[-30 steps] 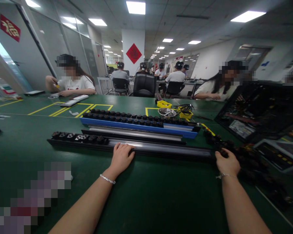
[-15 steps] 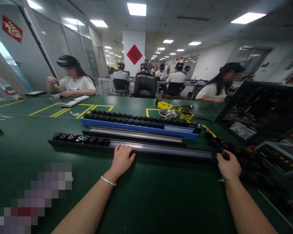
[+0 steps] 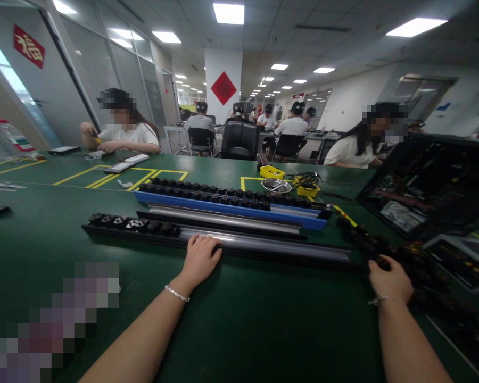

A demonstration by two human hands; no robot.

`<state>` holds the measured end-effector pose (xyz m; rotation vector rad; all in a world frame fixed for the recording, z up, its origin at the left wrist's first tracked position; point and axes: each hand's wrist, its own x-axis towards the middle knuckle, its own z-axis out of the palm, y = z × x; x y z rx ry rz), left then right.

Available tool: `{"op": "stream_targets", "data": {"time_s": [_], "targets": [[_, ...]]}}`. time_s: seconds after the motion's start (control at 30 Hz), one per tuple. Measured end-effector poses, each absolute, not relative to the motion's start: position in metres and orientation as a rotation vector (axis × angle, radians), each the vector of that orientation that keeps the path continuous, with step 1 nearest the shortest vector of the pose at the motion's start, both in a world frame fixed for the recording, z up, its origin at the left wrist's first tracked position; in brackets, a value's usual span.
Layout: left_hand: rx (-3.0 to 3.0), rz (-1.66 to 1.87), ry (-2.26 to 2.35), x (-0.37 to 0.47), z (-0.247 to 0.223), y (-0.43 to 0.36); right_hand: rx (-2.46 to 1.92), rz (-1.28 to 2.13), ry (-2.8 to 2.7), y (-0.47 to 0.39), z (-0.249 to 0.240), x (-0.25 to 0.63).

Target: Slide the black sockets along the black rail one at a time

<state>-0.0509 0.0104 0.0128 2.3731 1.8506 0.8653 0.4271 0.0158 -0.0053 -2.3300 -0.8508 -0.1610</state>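
A long black rail (image 3: pixel 263 246) with a shiny metal channel lies across the green table, several black knob-like parts (image 3: pixel 135 225) seated in its left end. My left hand (image 3: pixel 200 259) holds the rail's near edge around the middle, fingers over the channel and thumb on the front side. Just past the rail's right end, my right hand (image 3: pixel 391 277) is closed on a small black part (image 3: pixel 382 263), whose exact shape is partly hidden by the fingers. A heap of similar dark parts (image 3: pixel 435 279) lies beside that hand.
Behind are a second rail (image 3: pixel 223 219) and blue rails (image 3: pixel 231 208) lined with black parts. Farther back stand a metal dish (image 3: pixel 277 185) and yellow bins (image 3: pixel 272 172). An open computer case (image 3: pixel 427 186) is at right. Two people sit across the table.
My right hand has moved right, away from the rail's right end, with the small black part between its fingers. My left hand stays on the rail. The view has shifted slightly.
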Motion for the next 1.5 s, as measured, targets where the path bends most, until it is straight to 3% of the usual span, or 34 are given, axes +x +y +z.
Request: {"op": "stream_targets", "data": {"time_s": [0.17,0.3,0.47,0.67,0.83,1.13,1.5], "targets": [[2.258,1.061,1.908,-0.062,0.020,0.015,-2.418,-0.014,-0.893,0.010,0.003,0.419],[1.808,1.354,2.456,-0.079,0.026,0.019,-2.412,-0.197,-1.021,0.005,0.002,0.413],[1.424,1.349,2.709,-0.102,0.031,0.019,-2.367,-0.348,-1.038,0.001,0.004,0.404],[1.391,1.066,2.730,-0.117,0.038,0.017,-2.083,-0.575,-1.087,0.003,0.017,0.386],[1.393,1.014,2.730,-0.117,0.037,0.018,-1.873,-0.543,-1.567,0.008,0.019,0.347],[1.357,1.119,2.690,-0.120,0.036,0.020,-2.044,-0.288,-1.860,0.014,0.011,0.308],[1.399,1.186,2.616,-0.115,0.032,0.022,-2.178,-0.262,-1.610,0.013,0.011,0.291]]}}
